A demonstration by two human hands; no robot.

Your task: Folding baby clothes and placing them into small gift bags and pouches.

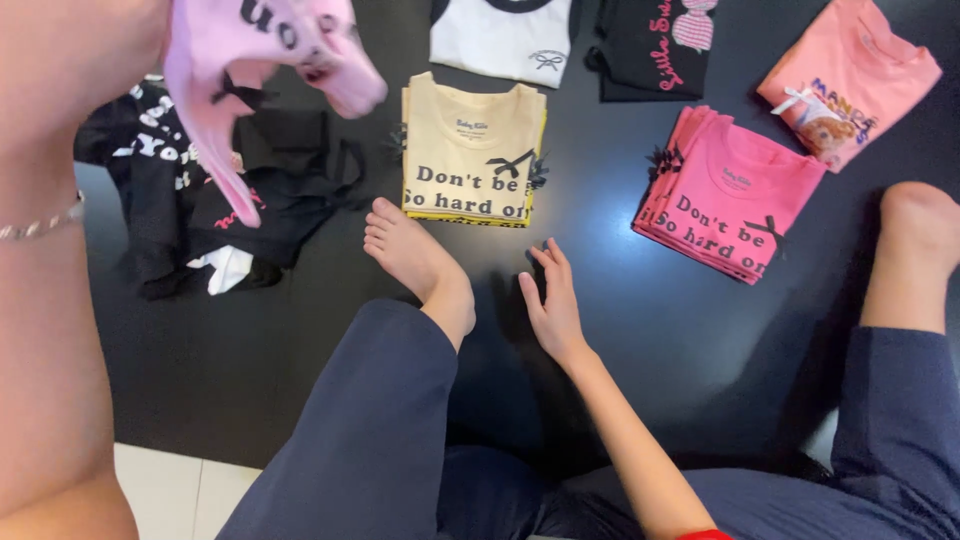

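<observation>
Left hand grips a crumpled pale pink shirt aloft; right hand rests open, empty.

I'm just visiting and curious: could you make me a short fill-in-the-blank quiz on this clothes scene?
1. The left hand holds up a ____ garment.
2. The right hand rests open on the ____ floor.
3. The folded stack beside the bare foot is ____.

Missing words: pink; black; yellow
</observation>
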